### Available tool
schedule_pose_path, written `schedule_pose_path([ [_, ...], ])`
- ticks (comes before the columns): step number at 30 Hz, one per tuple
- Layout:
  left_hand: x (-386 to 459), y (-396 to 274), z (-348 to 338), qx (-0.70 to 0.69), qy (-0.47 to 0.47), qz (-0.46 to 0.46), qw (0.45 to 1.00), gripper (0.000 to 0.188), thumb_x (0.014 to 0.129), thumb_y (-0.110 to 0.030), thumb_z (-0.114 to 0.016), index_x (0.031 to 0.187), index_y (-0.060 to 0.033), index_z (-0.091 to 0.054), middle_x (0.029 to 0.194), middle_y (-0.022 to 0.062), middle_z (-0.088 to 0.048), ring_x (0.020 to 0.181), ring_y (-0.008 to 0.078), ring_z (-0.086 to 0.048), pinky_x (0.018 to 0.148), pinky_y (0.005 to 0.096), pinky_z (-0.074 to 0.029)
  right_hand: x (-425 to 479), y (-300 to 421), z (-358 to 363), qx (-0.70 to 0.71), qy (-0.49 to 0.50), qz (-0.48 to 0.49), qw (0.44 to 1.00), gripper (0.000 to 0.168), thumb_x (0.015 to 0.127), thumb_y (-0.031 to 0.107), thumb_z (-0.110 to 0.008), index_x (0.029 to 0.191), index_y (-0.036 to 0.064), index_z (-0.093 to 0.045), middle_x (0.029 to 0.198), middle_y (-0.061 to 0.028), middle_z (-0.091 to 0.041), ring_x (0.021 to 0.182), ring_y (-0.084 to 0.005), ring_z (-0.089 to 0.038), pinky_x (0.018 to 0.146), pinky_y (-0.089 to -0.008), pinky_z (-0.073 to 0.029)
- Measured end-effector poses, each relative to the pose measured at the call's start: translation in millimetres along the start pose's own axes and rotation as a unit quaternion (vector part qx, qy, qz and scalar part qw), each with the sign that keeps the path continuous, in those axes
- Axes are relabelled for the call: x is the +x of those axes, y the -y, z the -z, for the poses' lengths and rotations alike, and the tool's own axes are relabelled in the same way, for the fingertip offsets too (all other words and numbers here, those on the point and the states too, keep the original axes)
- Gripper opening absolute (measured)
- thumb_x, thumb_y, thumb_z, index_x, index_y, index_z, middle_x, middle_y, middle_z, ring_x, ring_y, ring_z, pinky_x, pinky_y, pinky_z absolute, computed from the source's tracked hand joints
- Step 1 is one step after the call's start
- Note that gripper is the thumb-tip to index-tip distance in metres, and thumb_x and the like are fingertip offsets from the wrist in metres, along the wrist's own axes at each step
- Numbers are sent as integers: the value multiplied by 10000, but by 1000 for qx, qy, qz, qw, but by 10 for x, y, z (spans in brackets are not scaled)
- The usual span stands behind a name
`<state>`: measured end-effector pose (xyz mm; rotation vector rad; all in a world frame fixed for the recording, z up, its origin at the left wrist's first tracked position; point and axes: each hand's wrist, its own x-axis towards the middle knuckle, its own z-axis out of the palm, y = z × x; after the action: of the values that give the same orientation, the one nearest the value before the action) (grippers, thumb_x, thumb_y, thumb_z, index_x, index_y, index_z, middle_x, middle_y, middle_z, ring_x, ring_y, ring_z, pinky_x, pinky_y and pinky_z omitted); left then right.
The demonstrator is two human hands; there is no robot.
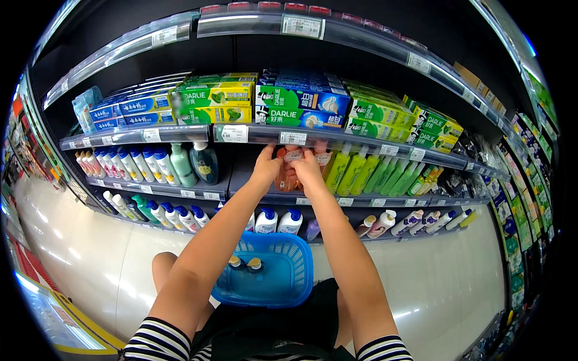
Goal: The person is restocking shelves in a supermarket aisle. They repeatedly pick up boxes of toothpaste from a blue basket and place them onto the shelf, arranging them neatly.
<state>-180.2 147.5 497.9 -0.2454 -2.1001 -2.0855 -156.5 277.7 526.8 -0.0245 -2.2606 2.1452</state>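
Both my arms reach forward to a middle shelf of bottles. My left hand (267,166) is at the left side of a pink-orange pump bottle (285,177), its fingers raised near the shelf edge above. My right hand (307,169) is at the bottle's right side, with its fingers bent across the front. How firmly either hand grips cannot be told, since the fingers partly cover the bottle. Another pink bottle (322,155) stands just right of my right hand. A blue plastic basket (295,295) sits below my arms, with dark pump bottles (254,266) inside at its left.
Yellow-green bottles (338,171) stand right of the pink ones; a dark pump bottle (204,164) stands left of my hands. Toothpaste boxes (300,101) fill the shelf above. White bottles with blue caps (290,222) line the bottom shelf. A price-tag rail (266,134) runs close above my hands.
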Motion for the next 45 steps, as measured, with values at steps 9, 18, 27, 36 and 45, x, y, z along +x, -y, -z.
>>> schedule_pose_path([
  [9, -283, -347, -79, -7, 75, 82, 994, 493, 847, -1, -518, 1333, -50, -447, 1192, 86, -564, 1088, 188, -527, 932, 299, -406, 197, -359, 48, -67, -6, 61, 996, 372, 767, 75, -565, 1136, 27, -544, 894, -132, -652, 808, -262, -654, 707, -349, -514],
  [18, -715, -135, 78, 6, 52, 36, 998, 517, 812, 65, -511, 1300, -90, -440, 1257, 76, -474, 1180, 183, -431, 1003, 300, -337, -421, -100, -57, -257, 1, 113, 960, 508, 771, 100, -594, 1245, 56, -413, 1016, -219, -642, 980, -405, -602, 839, -471, -472],
  [27, -898, -270, 32, -6, 71, -9, 997, 599, 792, 102, -505, 1341, -119, -413, 1305, 57, -440, 1204, 207, -417, 1006, 315, -334, -662, -21, -108, -274, -43, 200, 940, 472, 780, 65, -584, 1240, 45, -482, 866, -162, -669, 821, -301, -669, 746, -372, -510],
  [36, -1551, -488, 121, -47, 127, 82, 987, 476, 768, 136, -448, 1206, -50, -477, 1175, 79, -492, 1073, 198, -513, 858, 299, -466, -1363, 27, -15, -214, 39, 133, 967, 344, 820, 160, -579, 1133, 31, -517, 780, -146, -680, 721, -315, -678, 632, -368, -529],
  [45, -2395, 631, 19, -138, 137, 299, 934, 498, 794, 90, -467, 1268, -66, -462, 1170, 79, -540, 1044, 203, -537, 852, 320, -468, -1822, -1751, -7, -216, 60, -90, 970, 367, 808, 215, -621, 1102, 14, -528, 958, -193, -658, 867, -354, -649, 738, -418, -517],
])
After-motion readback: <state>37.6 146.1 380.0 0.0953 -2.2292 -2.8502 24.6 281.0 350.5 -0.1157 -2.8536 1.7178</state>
